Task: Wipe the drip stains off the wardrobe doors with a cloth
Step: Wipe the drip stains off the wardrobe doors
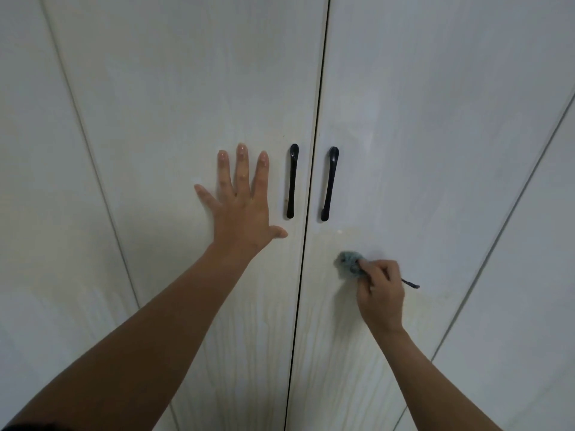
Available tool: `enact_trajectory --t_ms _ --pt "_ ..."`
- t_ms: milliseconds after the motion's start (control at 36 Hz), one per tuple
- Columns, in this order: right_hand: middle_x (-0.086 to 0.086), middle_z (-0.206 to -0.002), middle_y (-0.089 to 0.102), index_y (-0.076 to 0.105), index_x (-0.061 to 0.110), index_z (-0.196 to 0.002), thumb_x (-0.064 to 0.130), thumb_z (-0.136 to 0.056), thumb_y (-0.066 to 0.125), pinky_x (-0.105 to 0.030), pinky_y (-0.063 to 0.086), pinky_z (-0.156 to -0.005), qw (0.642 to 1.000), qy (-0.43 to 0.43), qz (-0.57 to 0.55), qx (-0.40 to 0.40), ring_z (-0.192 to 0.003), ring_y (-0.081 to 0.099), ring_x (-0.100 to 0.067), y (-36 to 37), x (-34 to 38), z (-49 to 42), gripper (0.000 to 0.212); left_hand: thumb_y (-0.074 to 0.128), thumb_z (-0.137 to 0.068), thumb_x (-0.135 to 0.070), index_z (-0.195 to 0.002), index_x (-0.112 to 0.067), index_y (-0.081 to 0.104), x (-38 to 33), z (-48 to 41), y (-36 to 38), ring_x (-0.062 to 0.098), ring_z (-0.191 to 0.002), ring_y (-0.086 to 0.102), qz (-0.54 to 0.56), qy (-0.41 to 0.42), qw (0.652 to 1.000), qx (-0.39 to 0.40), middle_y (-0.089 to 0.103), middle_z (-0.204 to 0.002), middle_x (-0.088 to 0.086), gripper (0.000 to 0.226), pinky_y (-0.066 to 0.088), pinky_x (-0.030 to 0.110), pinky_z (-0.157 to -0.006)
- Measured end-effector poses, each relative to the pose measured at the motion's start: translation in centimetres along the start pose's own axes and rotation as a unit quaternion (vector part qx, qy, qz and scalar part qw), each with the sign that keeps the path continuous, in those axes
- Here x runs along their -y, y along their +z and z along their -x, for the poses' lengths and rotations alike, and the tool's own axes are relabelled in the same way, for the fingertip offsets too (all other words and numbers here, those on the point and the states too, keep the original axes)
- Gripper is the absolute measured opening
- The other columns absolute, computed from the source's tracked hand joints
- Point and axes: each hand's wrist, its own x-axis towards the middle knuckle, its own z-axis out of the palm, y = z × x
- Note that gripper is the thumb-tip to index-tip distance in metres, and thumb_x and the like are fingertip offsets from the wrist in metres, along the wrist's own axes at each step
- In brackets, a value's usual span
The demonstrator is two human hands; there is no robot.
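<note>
Here's what I've got on the feed right now. My left hand (239,206) is flat against the left wardrobe door (186,104), fingers straight and spread. It isn't holding anything, just the palm on the panel. It sits just beside the left black handle (292,181) without touching it, and the thumb points toward the dark gap (306,244) between the two closed doors.

My right hand (381,290) is lower down on the right wardrobe door (420,135), fingers curled round a small bunched-up blue-grey cloth (348,265). The cloth is pressed to the panel below the right black handle (329,185), a little to the right of the gap. A thin dark strand (410,283) pokes out past the far side of that hand. It's probably part of the cloth, but I can't tell for sure.

The drip stains (264,331) are faint yellowish streaks running down the lower part of both doors. They're easiest to spot on the left door, right next to my left forearm. There's also a faint yellowish edge across the right door, just under its handle and above the cloth.
</note>
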Motion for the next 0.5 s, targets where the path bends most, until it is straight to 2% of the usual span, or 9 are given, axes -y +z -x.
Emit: enact_trajectory --t_ms 28,83,167,250,306,361,417,500 --pt "-0.009 -0.095 0.052 0.072 -0.006 -0.097 0.005 -0.086 0.052 -0.008 0.040 -0.078 0.999 0.042 -0.005 -0.033 -0.081 0.049 -0.014 -0.4 0.5 -0.9 0.026 0.074 -0.061 -0.083 -0.152 -0.026 -0.038 0.0 0.0 0.0 0.041 -0.150 -0.031 -0.001 -0.001 1.000 0.001 -0.050 -0.154 0.007 0.155 0.012 0.084 -0.110" --pt "-0.018 -0.094 0.057 0.071 -0.006 -0.099 -0.001 -0.084 0.054 -0.004 0.036 -0.079 0.986 0.134 -0.032 -0.096 -0.085 0.046 -0.007 -1.1 1.5 -3.4 0.023 0.074 -0.062 -0.083 -0.151 -0.026 -0.039 0.0 -0.1 0.0 0.041 -0.150 -0.031 -0.001 -0.002 1.000 0.001 -0.049 -0.155 0.007 0.154 0.012 0.084 -0.110" --pt "-0.012 -0.102 0.058 0.069 0.000 -0.106 -0.003 -0.087 0.056 -0.007 0.039 -0.078 0.946 0.237 -0.105 -0.194 -0.085 0.050 0.003 -1.4 3.2 -7.4 0.023 0.074 -0.062 -0.082 -0.155 -0.026 -0.033 0.1 -0.1 0.0 0.041 -0.151 -0.030 0.003 -0.001 1.000 -0.001 -0.042 -0.161 0.008 0.153 0.011 0.084 -0.110" --pt "-0.010 -0.109 0.056 0.069 0.002 -0.111 0.000 -0.090 0.058 -0.005 0.040 -0.076 0.923 0.273 -0.140 -0.234 -0.086 0.054 0.013 -0.7 5.0 -9.2 0.024 0.074 -0.062 -0.082 -0.155 -0.026 -0.033 0.2 -0.1 0.1 0.041 -0.151 -0.029 0.003 -0.001 1.000 -0.003 -0.041 -0.161 0.008 0.153 0.011 0.083 -0.110" --pt "-0.016 -0.107 0.059 0.070 -0.001 -0.109 -0.004 -0.089 0.058 -0.004 0.038 -0.079 0.937 0.246 -0.123 -0.216 -0.089 0.053 0.013 0.3 5.7 -8.6 0.024 0.074 -0.061 -0.083 -0.154 -0.026 -0.034 0.1 -0.1 0.1 0.041 -0.151 -0.029 0.000 -0.002 1.000 -0.005 -0.040 -0.162 0.009 0.154 0.011 0.083 -0.110" --pt "-0.019 -0.101 0.058 0.071 -0.002 -0.105 -0.007 -0.085 0.056 -0.006 0.038 -0.081 0.962 0.186 -0.100 -0.176 -0.088 0.053 0.001 1.6 5.8 -6.9 0.026 0.074 -0.061 -0.083 -0.154 -0.026 -0.035 0.1 0.0 0.1 0.041 -0.151 -0.029 -0.001 -0.003 1.000 -0.003 -0.039 -0.162 0.009 0.154 0.011 0.083 -0.110" --pt "-0.016 -0.097 0.054 0.072 -0.001 -0.103 -0.003 -0.083 0.054 -0.016 0.043 -0.077 0.987 0.099 -0.068 -0.107 -0.084 0.053 -0.017 2.5 5.3 -4.8 0.027 0.074 -0.061 -0.083 -0.153 -0.026 -0.035 0.1 0.0 0.0 0.042 -0.151 -0.029 -0.001 -0.002 1.000 -0.003 -0.039 -0.162 0.010 0.154 0.012 0.083 -0.110" --pt "-0.011 -0.093 0.052 0.074 0.000 -0.103 0.002 -0.088 0.053 -0.034 0.049 -0.066 0.999 -0.041 -0.018 0.005 -0.080 0.053 -0.027 3.0 3.6 -1.7 0.025 0.075 -0.060 -0.083 -0.154 -0.025 -0.034 0.1 -0.1 0.0 0.042 -0.151 -0.030 -0.002 0.000 1.000 0.000 -0.038 -0.163 0.011 0.155 0.011 0.084 -0.110"
